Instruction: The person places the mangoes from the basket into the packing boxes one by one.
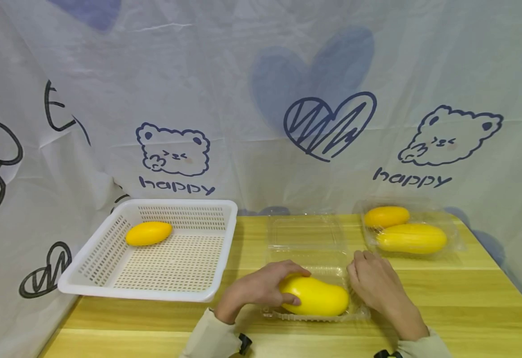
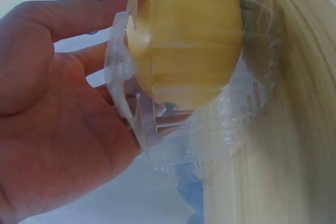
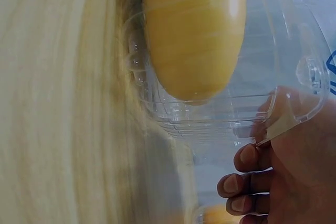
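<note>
In the head view, my left hand (image 1: 267,284) grips the left end of a large, smooth yellow mango (image 1: 318,298), thumb in front and fingers behind. The mango lies in the base of a clear plastic box (image 1: 359,313), whose lid (image 1: 305,233) is folded open toward the back. At the box's right side, my right hand (image 1: 377,283) has its fingers curled by the rim. The right wrist view shows the box corner (image 3: 265,137) between the thumb, seen through the plastic, and the curled fingers (image 3: 247,158).
A white slotted basket (image 1: 229,243) on the left holds a small yellow fruit (image 1: 149,233). At the back right, another clear box (image 1: 455,238) contains a small yellow fruit (image 1: 386,217) and a larger, ridged yellow one (image 1: 412,238). A printed cloth (image 1: 252,169) hangs behind the wooden table (image 1: 458,293).
</note>
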A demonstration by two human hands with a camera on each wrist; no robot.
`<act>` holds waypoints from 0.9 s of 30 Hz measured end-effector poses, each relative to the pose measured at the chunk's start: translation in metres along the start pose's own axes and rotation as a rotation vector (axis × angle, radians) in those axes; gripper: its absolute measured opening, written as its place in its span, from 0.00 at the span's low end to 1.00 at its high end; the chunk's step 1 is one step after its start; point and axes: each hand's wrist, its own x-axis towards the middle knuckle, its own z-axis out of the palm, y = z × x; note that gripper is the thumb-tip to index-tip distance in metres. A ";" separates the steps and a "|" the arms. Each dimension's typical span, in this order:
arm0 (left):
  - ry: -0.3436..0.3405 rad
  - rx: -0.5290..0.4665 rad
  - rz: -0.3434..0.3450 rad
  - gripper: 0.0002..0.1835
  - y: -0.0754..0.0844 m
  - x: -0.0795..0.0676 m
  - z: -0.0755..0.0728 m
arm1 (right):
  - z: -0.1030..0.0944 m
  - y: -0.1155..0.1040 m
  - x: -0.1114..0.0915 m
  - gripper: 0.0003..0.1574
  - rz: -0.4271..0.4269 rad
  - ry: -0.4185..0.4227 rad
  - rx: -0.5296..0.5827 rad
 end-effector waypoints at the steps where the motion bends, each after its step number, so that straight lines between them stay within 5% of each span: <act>1: -0.002 -0.001 0.000 0.31 0.000 0.000 0.000 | 0.000 0.000 0.000 0.19 0.000 0.001 0.002; 8: -0.004 0.006 0.003 0.32 0.003 -0.004 0.000 | 0.000 -0.001 0.000 0.19 -0.004 0.005 0.014; 14: 0.057 -0.009 0.041 0.32 0.007 -0.014 -0.008 | 0.000 -0.001 0.000 0.19 -0.002 0.005 0.013; 27: 0.272 0.042 0.038 0.34 0.007 -0.047 -0.057 | -0.001 -0.002 0.000 0.18 0.001 0.004 0.022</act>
